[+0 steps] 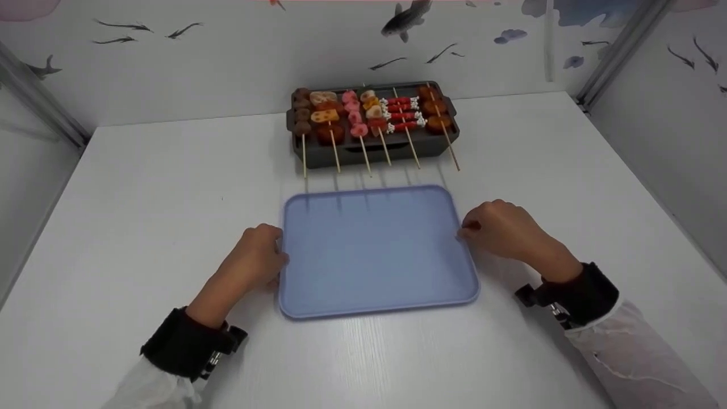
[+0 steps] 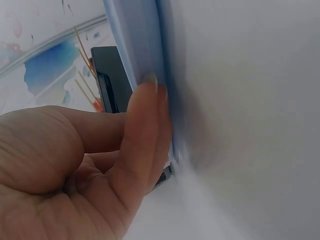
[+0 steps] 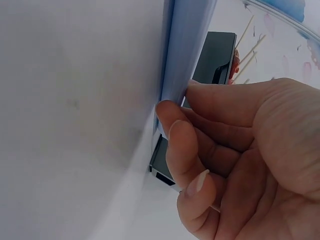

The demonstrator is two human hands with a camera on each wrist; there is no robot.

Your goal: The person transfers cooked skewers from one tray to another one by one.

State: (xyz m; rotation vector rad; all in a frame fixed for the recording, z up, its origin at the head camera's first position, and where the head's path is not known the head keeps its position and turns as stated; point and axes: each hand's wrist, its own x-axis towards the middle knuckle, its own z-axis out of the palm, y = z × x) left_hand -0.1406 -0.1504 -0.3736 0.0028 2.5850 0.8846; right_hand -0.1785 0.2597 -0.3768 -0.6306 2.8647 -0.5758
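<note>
A blue rectangular tray (image 1: pixel 377 253) with a raised rim lies in front of the person in the head view. My left hand (image 1: pixel 255 255) pinches its left rim, thumb over the edge. At the opposite side my right hand (image 1: pixel 505 230) pinches the right rim between thumb and forefinger. The left wrist view shows the left fingers (image 2: pixel 142 125) against the tray's edge (image 2: pixel 137 45). From the right wrist, the thumb (image 3: pixel 220 100) and forefinger meet on the tray's edge (image 3: pixel 187 45), the other fingers curled below. Nothing visible lies on the tray.
Behind the tray stands a dark toy grill (image 1: pixel 372 153), bearing several food skewers (image 1: pixel 358 113) whose sticks point toward the tray. The white table (image 1: pixel 170 199) meets a wall (image 1: pixel 227 62) painted with fish at the back. Metal posts (image 1: pixel 630 48) stand at the corners.
</note>
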